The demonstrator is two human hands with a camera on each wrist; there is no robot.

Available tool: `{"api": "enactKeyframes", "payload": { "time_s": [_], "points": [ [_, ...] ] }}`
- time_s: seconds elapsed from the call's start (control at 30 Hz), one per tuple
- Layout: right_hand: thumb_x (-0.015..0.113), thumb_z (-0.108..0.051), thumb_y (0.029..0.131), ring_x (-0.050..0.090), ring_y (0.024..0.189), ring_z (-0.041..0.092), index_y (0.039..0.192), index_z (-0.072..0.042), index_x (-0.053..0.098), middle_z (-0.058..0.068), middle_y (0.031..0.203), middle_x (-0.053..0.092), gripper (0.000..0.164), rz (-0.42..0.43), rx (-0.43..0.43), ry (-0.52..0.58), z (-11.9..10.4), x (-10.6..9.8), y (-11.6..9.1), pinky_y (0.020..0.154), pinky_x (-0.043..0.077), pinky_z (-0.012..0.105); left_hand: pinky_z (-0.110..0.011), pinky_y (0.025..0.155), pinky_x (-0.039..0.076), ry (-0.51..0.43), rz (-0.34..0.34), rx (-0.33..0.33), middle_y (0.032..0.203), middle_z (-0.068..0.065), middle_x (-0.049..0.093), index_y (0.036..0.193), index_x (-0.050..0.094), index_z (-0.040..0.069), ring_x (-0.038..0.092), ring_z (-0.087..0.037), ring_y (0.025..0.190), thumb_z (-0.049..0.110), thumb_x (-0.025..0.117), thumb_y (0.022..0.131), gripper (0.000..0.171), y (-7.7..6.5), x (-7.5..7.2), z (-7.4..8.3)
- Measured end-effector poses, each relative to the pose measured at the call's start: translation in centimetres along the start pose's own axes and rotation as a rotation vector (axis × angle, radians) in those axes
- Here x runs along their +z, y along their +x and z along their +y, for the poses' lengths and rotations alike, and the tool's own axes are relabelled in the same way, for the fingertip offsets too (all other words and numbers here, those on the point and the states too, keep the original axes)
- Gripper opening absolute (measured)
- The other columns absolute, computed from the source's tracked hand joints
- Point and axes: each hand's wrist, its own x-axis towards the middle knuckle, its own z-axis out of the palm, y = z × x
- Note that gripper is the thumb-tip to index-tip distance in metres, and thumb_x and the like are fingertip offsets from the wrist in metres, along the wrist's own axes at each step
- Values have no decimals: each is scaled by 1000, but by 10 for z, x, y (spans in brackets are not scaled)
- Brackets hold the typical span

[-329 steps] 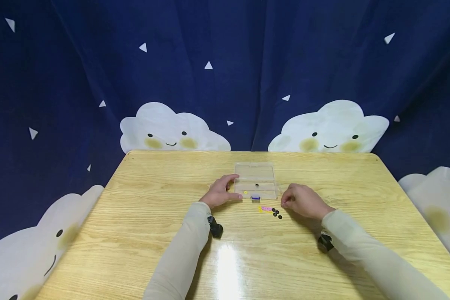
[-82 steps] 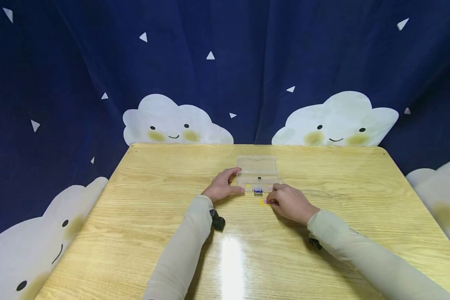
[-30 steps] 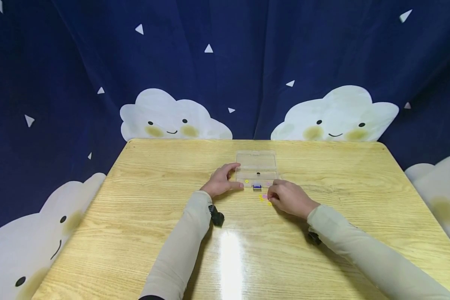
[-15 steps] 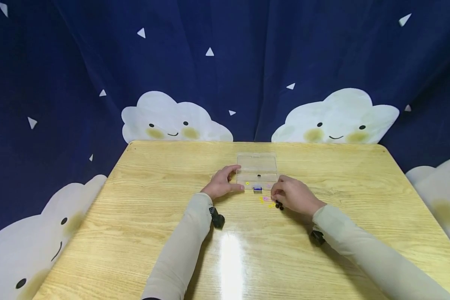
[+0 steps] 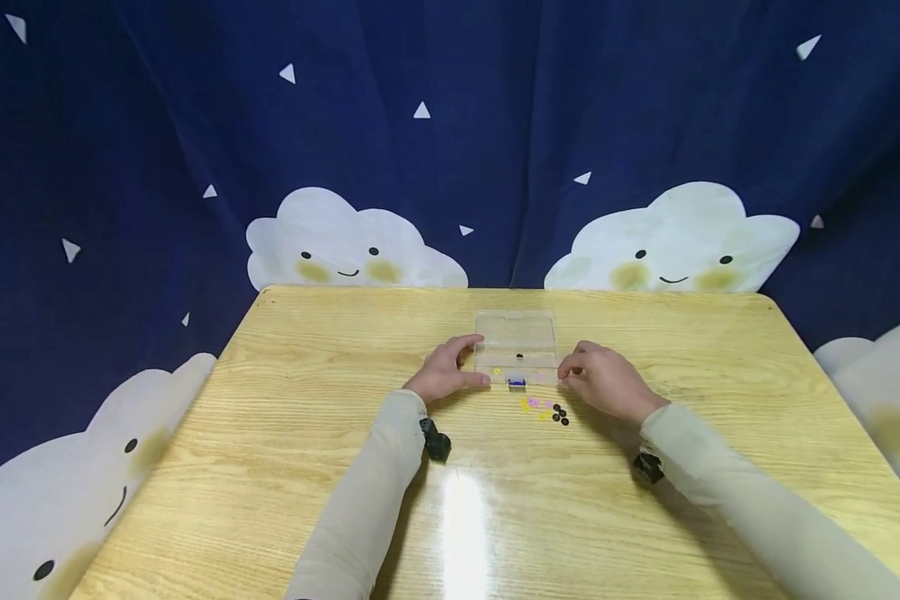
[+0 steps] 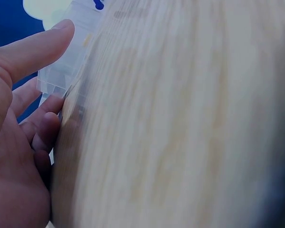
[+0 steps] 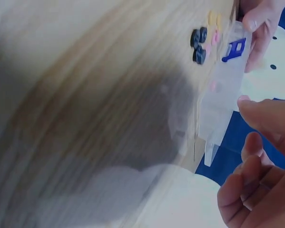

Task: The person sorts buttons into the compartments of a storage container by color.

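A clear plastic box (image 5: 514, 327) stands with its lid tipped back and a blue latch (image 5: 517, 383) at its front. My left hand (image 5: 447, 370) holds its left end, thumb at the front and fingers behind. In the left wrist view the thumb (image 6: 40, 46) lies across the box. Inside are a yellow button-like disc (image 5: 497, 372), a black one (image 5: 520, 356) and a pink one (image 5: 538, 377). At the box's right end is my right hand (image 5: 603, 381), fingers loosely bent; the right wrist view shows thumb and fingers apart, nothing seen between them.
In front of the box lie several black discs (image 5: 560, 413) in a small group. Left of them are several pink discs (image 5: 534, 403) and yellow discs (image 5: 544, 416). The wooden table (image 5: 330, 350) ends at a dark blue cloud-printed curtain (image 5: 487, 125).
My right hand has lifted from the loose discs and moved right to the box's right end, bringing the black discs into full view. The left hand stays at the box.
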Motion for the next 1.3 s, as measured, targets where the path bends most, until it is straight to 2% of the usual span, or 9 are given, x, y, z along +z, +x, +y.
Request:
{"api": "enactKeyframes", "payload": {
  "time_s": [0.17,0.43,0.7,1.3],
  "points": [
    [71,-6,88,53,71,12,89,-13,77,1,84,62,9,-2,26,-7,3,-6,2,67,46,32,-41,90,39,-5,0,-3,146,-7,46,153,39,26,43,-25,107,31,79,85,78,0,0,0],
    [72,-6,87,61,79,18,90,-11,77,4,85,65,8,2,43,-24,10,-11,4,72,51,37,-41,89,38,0,-2,2,145,-7,47,153,39,25,42,-25,106,30,79,86,78,0,-1,1],
    [70,-7,88,60,81,20,90,-11,77,5,87,64,7,-9,93,-14,13,-14,5,73,50,39,-41,89,39,1,-2,-3,144,-6,47,153,39,26,43,-24,106,31,79,86,78,1,-1,1],
    [71,-8,88,60,79,20,90,-9,77,7,88,65,6,-34,88,-38,12,-23,11,73,51,41,-40,89,39,12,7,-6,141,-6,49,152,41,27,43,-24,106,32,80,85,78,1,0,-2]
  ]
}}
